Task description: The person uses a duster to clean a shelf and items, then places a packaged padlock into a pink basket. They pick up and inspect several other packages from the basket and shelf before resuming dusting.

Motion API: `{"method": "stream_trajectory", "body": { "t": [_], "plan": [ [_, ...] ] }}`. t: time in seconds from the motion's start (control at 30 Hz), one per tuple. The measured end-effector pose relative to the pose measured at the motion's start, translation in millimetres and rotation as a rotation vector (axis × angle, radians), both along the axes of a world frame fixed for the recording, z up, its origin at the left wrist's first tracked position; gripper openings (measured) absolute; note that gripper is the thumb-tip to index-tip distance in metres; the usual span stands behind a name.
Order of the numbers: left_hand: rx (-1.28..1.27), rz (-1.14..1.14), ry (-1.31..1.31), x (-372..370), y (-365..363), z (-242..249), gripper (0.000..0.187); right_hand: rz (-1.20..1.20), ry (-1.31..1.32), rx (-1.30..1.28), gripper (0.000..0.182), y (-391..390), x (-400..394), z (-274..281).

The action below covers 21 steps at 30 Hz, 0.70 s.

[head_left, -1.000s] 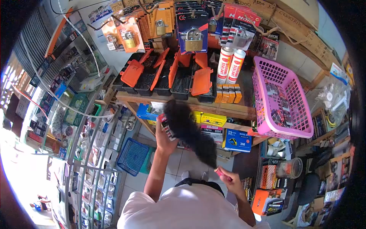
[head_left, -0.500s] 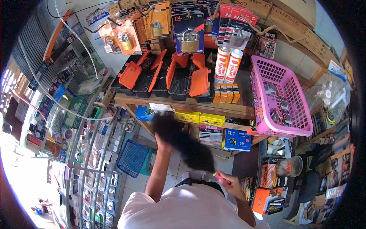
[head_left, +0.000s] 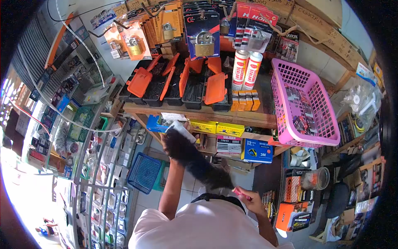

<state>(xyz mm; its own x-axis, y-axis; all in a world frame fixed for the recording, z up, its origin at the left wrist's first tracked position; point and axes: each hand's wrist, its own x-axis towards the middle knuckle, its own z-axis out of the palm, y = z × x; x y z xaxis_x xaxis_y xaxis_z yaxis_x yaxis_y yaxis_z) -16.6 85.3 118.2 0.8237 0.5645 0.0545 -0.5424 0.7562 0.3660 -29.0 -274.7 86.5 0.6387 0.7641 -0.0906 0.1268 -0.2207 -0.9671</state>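
My right hand (head_left: 250, 200) grips the red handle of a black feather duster (head_left: 201, 166). The duster slants up and left across my front, its fluffy end over my left hand (head_left: 167, 146). Feathers hide most of the left fingers, which are closed at a pale, flat packet (head_left: 183, 132) just below the shelf edge. What the packet contains cannot be made out. Close by on the lower shelf are a blue box (head_left: 156, 123) and yellow boxes (head_left: 230, 130).
Black bins with orange lids (head_left: 192, 93), sealant tubes (head_left: 245, 70) and small orange boxes (head_left: 245, 101) line the wooden shelf (head_left: 199, 116). Padlocks (head_left: 204, 43) hang above. A pink basket (head_left: 306, 139) stands right, a blue basket (head_left: 144, 172) lower left, beside a glass display rack (head_left: 97, 186).
The duster's fluffy end has shifted slightly down and left, uncovering the pale packet at my left hand. My right hand has barely moved.
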Motion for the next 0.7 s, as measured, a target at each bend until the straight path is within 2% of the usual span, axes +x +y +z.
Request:
{"method": "stream_trajectory", "body": {
  "t": [0.07,0.13,0.2,0.23,0.27,0.33,0.37,0.4,0.47,0.5,0.53,0.6,0.63,0.67,0.7],
  "plan": [
    [0.101,0.203,0.305,2.1,-15.3,40.5,0.082,-0.168,-0.086,0.071,0.041,-1.9,-0.1,-12.7],
    [-0.045,0.093,0.163,3.0,-0.7,15.2,0.083,-0.078,-0.034,0.031,0.041,-11.2,1.4,-13.7],
    [-0.063,-0.219,-0.444,0.6,17.8,-16.4,0.081,0.007,0.013,-0.005,0.041,-13.7,0.8,-16.3],
    [0.008,-0.01,-0.015,-3.1,9.6,-3.3,0.08,-0.078,0.012,0.004,0.04,-13.6,0.4,-19.1],
    [0.008,-0.012,-0.017,-1.4,10.5,-1.3,0.08,-0.162,0.012,0.012,0.039,-13.3,0.2,-19.9],
    [-0.203,0.017,-0.046,-1.2,13.3,0.4,0.081,-0.095,0.066,0.013,0.039,-17.2,0.1,-12.5],
    [-0.052,0.018,0.014,-2.2,12.8,-3.9,0.082,-0.028,0.116,0.017,0.04,-18.2,1.9,-9.5],
    [-0.051,0.018,0.014,-3.4,13.7,-4.5,0.082,-0.028,0.116,0.018,0.04,-18.6,1.6,-11.0],
    [0.038,0.082,0.13,-3.6,16.8,-2.4,0.082,-0.169,0.086,-0.042,0.039,-19.8,0.9,-14.1],
    [-0.217,0.054,0.008,-0.9,20.1,-0.9,0.081,-0.172,0.089,-0.044,0.039,-21.0,0.9,-12.3],
    [-0.22,0.053,0.011,-2.0,18.2,-2.6,0.081,-0.116,0.11,-0.075,0.039,-21.5,2.0,-7.3],
    [0.024,-0.01,-0.055,-2.2,14.9,-5.0,0.067,-0.059,0.126,-0.105,0.039,-18.9,7.8,-2.6],
    [0.073,-0.098,-0.175,-1.7,12.6,-0.4,0.067,-0.089,0.101,-0.041,0.04,-16.3,7.8,-2.2],
    [0.073,-0.102,-0.177,0.0,9.1,4.4,0.067,-0.121,0.073,0.023,0.04,-14.0,8.8,-2.0],
    [-0.025,-0.037,-0.039,1.0,3.1,9.1,0.066,-0.126,0.073,0.023,0.04,-12.5,10.0,-2.8]
  ]
}}
